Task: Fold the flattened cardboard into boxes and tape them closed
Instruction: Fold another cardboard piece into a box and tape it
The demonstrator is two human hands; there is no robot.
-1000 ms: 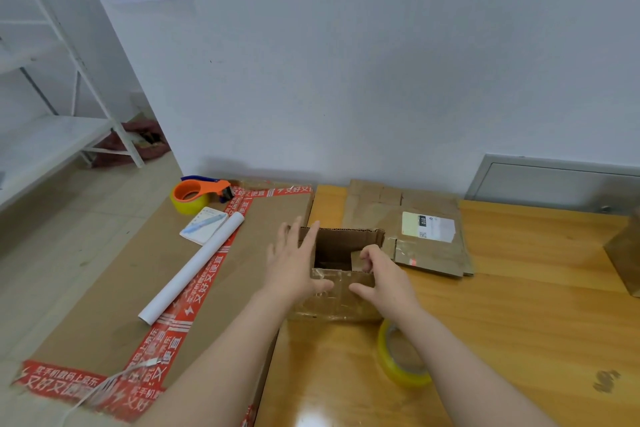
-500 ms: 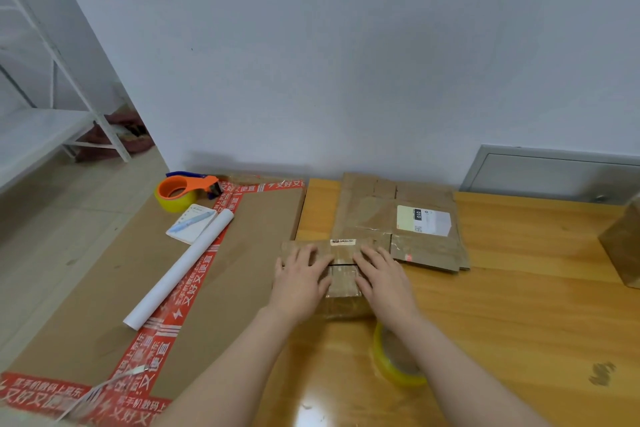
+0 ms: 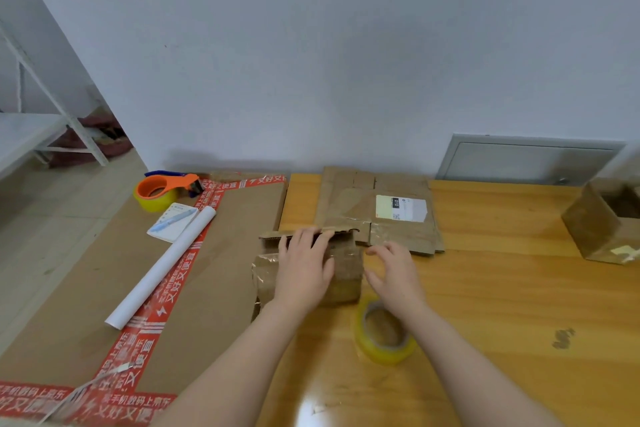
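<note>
A small brown cardboard box (image 3: 346, 274) with old clear tape on it stands on the wooden table (image 3: 502, 288), its top flaps folded down. My left hand (image 3: 304, 270) lies flat on top of it, fingers straight, pressing the flaps. My right hand (image 3: 393, 274) hovers just off the box's right side, fingers loosely spread and holding nothing. A roll of yellowish clear tape (image 3: 384, 336) lies on the table right below my right wrist. Flattened cardboard (image 3: 377, 211) with a white label lies behind the box.
A large cardboard sheet (image 3: 104, 305) edged with red printed tape covers the left. On it lie a white paper tube (image 3: 162, 267), a notepad with a blue pen (image 3: 173, 222) and an orange tape dispenser (image 3: 162, 189). An open box (image 3: 606, 222) stands far right.
The box's flaps went from open to folded down. My right hand has since lifted off the top and drawn to the box's right side; my left hand stays pressing the flaps.
</note>
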